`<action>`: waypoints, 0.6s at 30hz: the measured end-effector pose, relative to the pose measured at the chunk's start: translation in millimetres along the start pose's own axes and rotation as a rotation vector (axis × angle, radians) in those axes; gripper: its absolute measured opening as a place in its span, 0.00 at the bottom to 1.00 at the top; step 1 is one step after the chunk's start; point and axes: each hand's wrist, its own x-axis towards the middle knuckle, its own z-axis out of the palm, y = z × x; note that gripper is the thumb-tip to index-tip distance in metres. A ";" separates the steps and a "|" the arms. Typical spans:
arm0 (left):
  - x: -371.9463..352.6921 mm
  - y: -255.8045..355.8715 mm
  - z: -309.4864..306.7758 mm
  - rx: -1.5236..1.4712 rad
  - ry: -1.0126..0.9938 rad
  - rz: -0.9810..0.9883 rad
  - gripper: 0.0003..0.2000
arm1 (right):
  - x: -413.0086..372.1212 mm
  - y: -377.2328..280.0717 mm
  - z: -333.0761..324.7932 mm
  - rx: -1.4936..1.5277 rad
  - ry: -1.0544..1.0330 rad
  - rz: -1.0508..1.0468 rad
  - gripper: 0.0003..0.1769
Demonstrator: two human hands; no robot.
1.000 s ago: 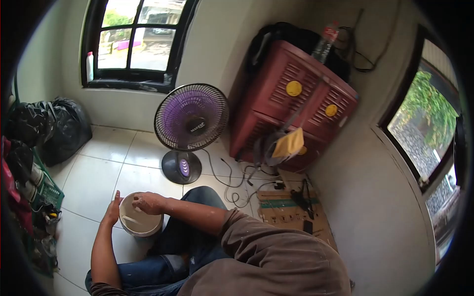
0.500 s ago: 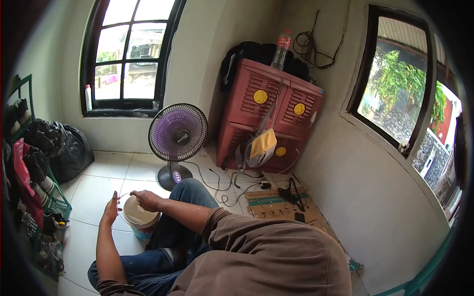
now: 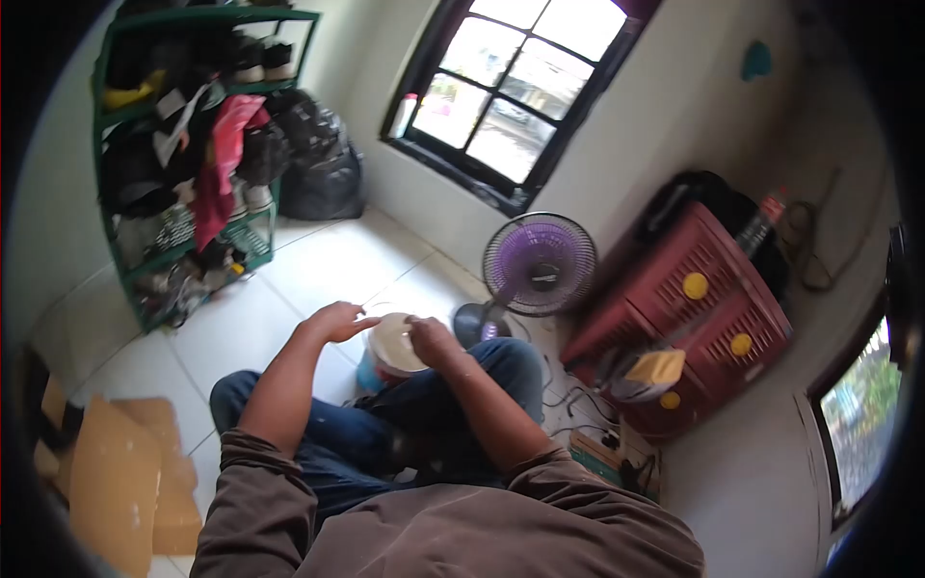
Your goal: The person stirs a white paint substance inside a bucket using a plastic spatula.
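Observation:
A round bucket with a pale rim and blue lower side stands on the floor by my crossed legs. Its inside looks pale beige. My left hand is at the bucket's left edge, fingers stretched toward the rim and apart. On the opposite side my right hand is closed, its curled fingers at the rim; what they hold, if anything, is hidden. A thin pale curved line shows above the rim between the hands, too faint to name.
A purple fan stands beyond the bucket, near a red cabinet. To the left are a green shoe rack and a black plastic bag. Cardboard lies at lower left. Cables run along the floor at right.
The view has swung left, bringing the whole rack and the cardboard into sight. My left hand has tipped from upright to reaching across toward the rim. The right hand stays at the bucket.

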 end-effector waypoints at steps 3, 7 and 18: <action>-16.6 12.0 -18.8 0.019 -0.050 -0.079 0.38 | -4.3 -19.2 -14.8 -0.076 -0.122 0.042 0.18; -18.7 13.5 -26.0 -0.022 -0.080 -0.091 0.41 | -1.0 5.9 3.8 -0.080 -0.097 -0.051 0.16; 1.6 5.1 -22.5 -0.110 -0.246 -0.194 0.41 | 9.8 12.3 -20.1 0.080 -0.196 0.052 0.16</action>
